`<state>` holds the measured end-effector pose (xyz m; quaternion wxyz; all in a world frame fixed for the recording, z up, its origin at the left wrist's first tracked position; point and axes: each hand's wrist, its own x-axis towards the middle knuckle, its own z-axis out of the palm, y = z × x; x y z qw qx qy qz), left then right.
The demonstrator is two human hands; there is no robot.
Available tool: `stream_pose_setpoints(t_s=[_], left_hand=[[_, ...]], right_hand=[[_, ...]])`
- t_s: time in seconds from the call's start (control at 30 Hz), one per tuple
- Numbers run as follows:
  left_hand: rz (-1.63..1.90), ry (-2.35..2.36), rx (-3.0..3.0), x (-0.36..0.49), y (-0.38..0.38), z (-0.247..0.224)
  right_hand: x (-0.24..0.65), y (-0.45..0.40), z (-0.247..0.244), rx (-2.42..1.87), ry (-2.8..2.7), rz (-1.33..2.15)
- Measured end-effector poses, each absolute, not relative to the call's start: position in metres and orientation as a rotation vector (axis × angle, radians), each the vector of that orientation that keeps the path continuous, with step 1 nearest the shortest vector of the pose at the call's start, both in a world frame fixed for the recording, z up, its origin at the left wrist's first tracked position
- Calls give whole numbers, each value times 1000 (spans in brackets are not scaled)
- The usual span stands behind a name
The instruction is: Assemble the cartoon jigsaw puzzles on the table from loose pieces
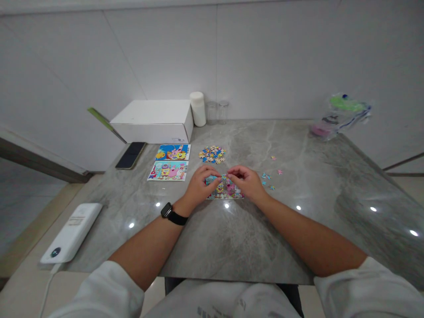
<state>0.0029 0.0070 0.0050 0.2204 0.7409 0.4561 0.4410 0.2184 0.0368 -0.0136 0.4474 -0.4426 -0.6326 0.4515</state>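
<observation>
A partly covered jigsaw puzzle point(228, 190) of colourful cartoon figures lies flat on the grey marbled table, between my two hands. My left hand point(203, 183), with a black watch on its wrist, curls over the puzzle's upper left, thumb and forefinger pinched at its top edge. From the other side, my right hand point(247, 181) brings thumb and forefinger together at the same edge. A small yellow-green puzzle piece point(224, 177) shows between the fingertips; its outline is mostly hidden. Beyond the hands sits a pile of loose puzzle pieces point(212, 154).
Several stray pieces point(266, 176) lie right of my right hand. Two picture cards point(168, 171) and a phone point(131, 155) are at left. Behind stand a white box point(152, 121), a white bottle point(198, 109) and two glasses point(223, 112). A power bank point(73, 232) lies front left, a plastic bag point(342, 115) back right.
</observation>
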Motion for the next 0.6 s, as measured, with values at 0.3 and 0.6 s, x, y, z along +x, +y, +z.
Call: stream_pose_setpoints(t_s=[0.3,0.6], left_hand=[[1183,1243,1987,3,7,1],[1149,1229,1984,3,8,-1]], right_hand=[[210,27,-8,-1086,-1611,1114],[214,26,-7,-1049,-1761,1063]])
